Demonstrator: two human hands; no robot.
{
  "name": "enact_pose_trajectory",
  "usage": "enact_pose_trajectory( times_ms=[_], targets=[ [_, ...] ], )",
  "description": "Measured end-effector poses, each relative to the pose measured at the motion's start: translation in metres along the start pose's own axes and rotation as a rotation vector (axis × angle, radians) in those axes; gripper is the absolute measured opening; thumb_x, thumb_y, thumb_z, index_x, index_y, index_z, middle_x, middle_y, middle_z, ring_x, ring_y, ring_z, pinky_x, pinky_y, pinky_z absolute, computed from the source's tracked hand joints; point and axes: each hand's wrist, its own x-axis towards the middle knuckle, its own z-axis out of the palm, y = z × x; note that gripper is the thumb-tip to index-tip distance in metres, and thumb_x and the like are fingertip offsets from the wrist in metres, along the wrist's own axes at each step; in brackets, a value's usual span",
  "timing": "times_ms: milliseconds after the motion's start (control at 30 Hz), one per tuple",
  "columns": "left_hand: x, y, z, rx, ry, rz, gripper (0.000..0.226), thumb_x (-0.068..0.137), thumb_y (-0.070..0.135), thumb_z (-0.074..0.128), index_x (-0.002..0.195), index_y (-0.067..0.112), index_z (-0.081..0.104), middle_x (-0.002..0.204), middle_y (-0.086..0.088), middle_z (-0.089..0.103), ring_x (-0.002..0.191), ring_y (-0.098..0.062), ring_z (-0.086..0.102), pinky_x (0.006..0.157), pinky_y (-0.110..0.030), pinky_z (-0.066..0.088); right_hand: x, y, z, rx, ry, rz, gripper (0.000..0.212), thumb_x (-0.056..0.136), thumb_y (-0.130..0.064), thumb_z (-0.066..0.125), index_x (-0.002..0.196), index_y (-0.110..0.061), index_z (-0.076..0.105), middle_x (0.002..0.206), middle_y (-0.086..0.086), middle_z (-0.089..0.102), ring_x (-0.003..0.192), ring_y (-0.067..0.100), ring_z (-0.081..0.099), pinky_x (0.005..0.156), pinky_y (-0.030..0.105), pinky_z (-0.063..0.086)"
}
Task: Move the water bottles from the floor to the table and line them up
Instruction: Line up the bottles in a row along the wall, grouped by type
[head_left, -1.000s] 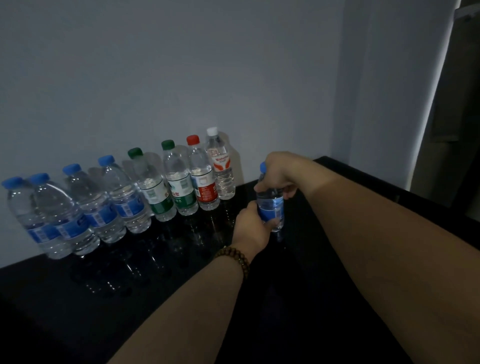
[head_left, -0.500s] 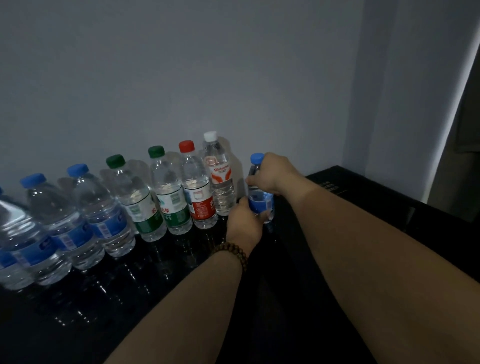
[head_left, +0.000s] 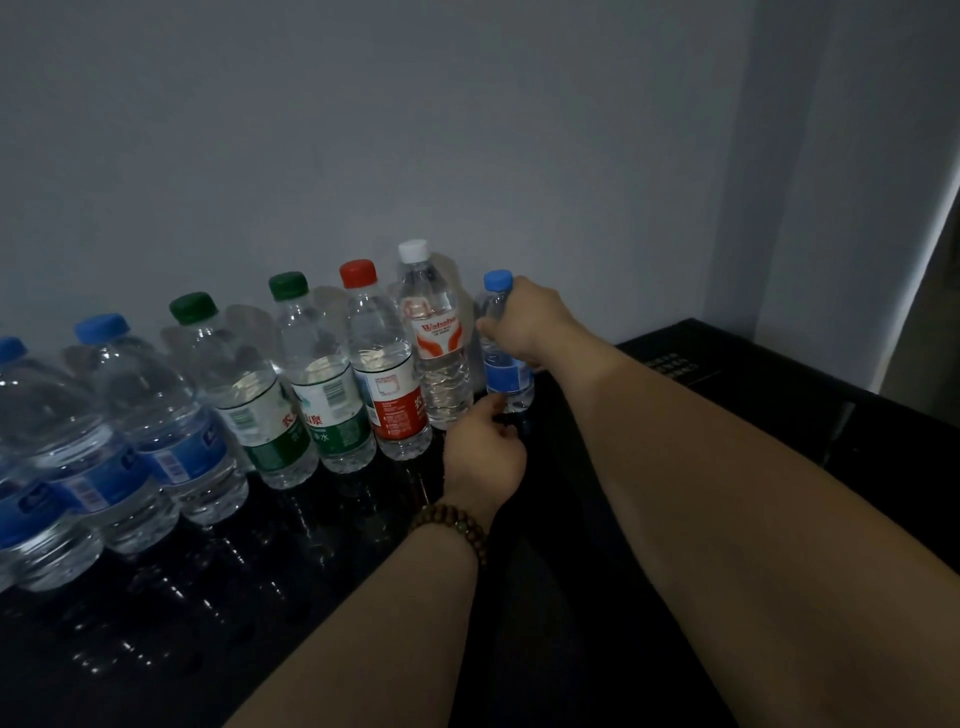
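Bottles in a row on a glossy black table (head_left: 597, 649), seen from the head camera, standing upright close along a pale grey wall (head_left: 363, 130). At the left edge, several blue-capped bottles (head_left: 156, 426) with blue labels, crowded together and partly cut off. Next to the right, two green-capped bottles (head_left: 311, 395) with green-and-white labels, then a red-capped bottle (head_left: 389, 379) with a red-and-white label, then a taller white-capped Wahaha bottle (head_left: 435, 343), each just beside its neighbour. At the right end of the row, just beside the Wahaha bottle and shorter than it, a small blue-capped bottle (head_left: 508, 371), upright, blue label toward the camera, base down at the table top and partly hidden.

Reaching in from the right, the right hand (head_left: 527, 322), fingers wrapped round the small bottle's neck and shoulder just under the cap, the cap itself left showing. Low in front of the same bottle, the left hand (head_left: 483, 452), back of the hand toward the camera, thumb tip up against the lower edge of the label, remaining fingers curled and out of sight; grip or mere touch impossible to tell. Round the left wrist, a bracelet of brown wooden beads (head_left: 452, 525). Both forearms bare, stretched across the dark table top, with faint reflections of the bottles on its surface.
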Motion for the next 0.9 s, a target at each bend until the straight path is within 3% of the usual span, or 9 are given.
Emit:
enact_pose_trajectory(
  times_ms=[67,233,400,467,533,600,667,767,900],
  targets=[
    [0.0,0.0,0.0,0.024,-0.027,0.005,0.055,0.095,0.003,0.053,0.147,0.022,0.05,0.116,0.007,0.064,0.087,0.003,0.054,0.072,-0.002,0.033,0.002,0.001,0.001,0.023,-0.008,-0.013,0.052,0.096,-0.036,0.068,0.137,-0.011,0.05,0.128,0.011,0.062,0.111,0.027,0.063,0.082,0.033,0.049],
    [0.001,0.002,-0.002,0.043,-0.06,0.012,0.063,0.093,0.0,0.051,0.152,0.022,0.043,0.101,0.007,0.061,0.08,0.002,0.05,0.063,-0.001,0.032,0.005,0.008,0.005,0.073,-0.02,-0.043,0.057,0.095,-0.039,0.069,0.141,-0.013,0.048,0.135,0.011,0.06,0.118,0.029,0.061,0.097,0.039,0.052],
    [0.001,0.003,-0.005,0.035,-0.041,0.02,0.06,0.093,-0.003,0.048,0.149,0.017,0.047,0.117,-0.01,0.069,0.073,0.008,0.044,0.061,0.005,0.034,-0.008,0.019,0.01,0.181,-0.034,-0.041,0.07,0.101,-0.048,0.055,0.157,-0.016,0.029,0.149,0.011,0.052,0.13,0.03,0.055,0.099,0.039,0.047],
    [0.001,0.004,-0.006,0.042,-0.032,0.01,0.055,0.092,-0.001,0.048,0.144,0.017,0.053,0.115,-0.005,0.069,0.078,0.008,0.047,0.066,0.003,0.034,-0.023,0.028,0.017,0.214,0.004,-0.01,0.066,0.103,-0.051,0.048,0.156,-0.015,0.029,0.143,0.012,0.056,0.122,0.028,0.059,0.093,0.038,0.048],
    [0.001,0.007,-0.009,0.033,-0.048,-0.02,0.047,0.09,0.0,0.049,0.131,0.018,0.063,0.104,0.004,0.067,0.083,0.001,0.056,0.065,0.0,0.036,-0.04,0.04,0.024,0.231,0.09,0.034,0.051,0.105,-0.046,0.047,0.144,-0.015,0.043,0.124,0.01,0.065,0.101,0.021,0.065,0.08,0.034,0.054],
    [-0.003,0.011,-0.015,-0.006,-0.093,-0.066,0.041,0.089,-0.002,0.051,0.121,0.018,0.067,0.109,0.002,0.069,0.098,-0.014,0.064,0.081,-0.016,0.049,-0.058,0.049,0.028,0.257,0.166,0.099,0.026,0.105,-0.036,0.048,0.112,-0.013,0.059,0.104,0.006,0.068,0.083,0.015,0.066,0.061,0.027,0.051],
    [-0.012,0.014,-0.025,-0.077,-0.103,-0.095,0.038,0.09,-0.006,0.052,0.117,0.015,0.068,0.114,-0.003,0.07,0.106,-0.019,0.065,0.096,-0.029,0.053,-0.08,0.055,0.032,0.265,0.196,0.147,0.022,0.103,-0.026,0.048,0.093,-0.012,0.062,0.091,0.005,0.067,0.075,0.013,0.065,0.052,0.024,0.043],
    [-0.04,0.011,-0.052,-0.108,0.043,-0.077,0.036,0.087,-0.008,0.054,0.098,0.023,0.07,0.102,0.002,0.072,0.091,-0.011,0.067,0.075,-0.009,0.049,-0.116,0.053,0.037,0.286,0.174,0.15,0.017,0.098,-0.017,0.054,0.086,-0.02,0.065,0.086,-0.001,0.067,0.074,0.011,0.065,0.056,0.023,0.047],
    [-0.095,-0.007,-0.106,-0.076,0.192,-0.071,0.04,0.082,-0.006,0.056,0.075,0.033,0.064,0.084,0.011,0.069,0.08,-0.011,0.066,0.076,-0.021,0.051,-0.155,0.025,0.047,0.3,0.103,0.111,0.015,0.097,-0.017,0.059,0.086,-0.026,0.065,0.087,-0.005,0.067,0.078,0.009,0.066,0.061,0.024,0.053]
  ],
)
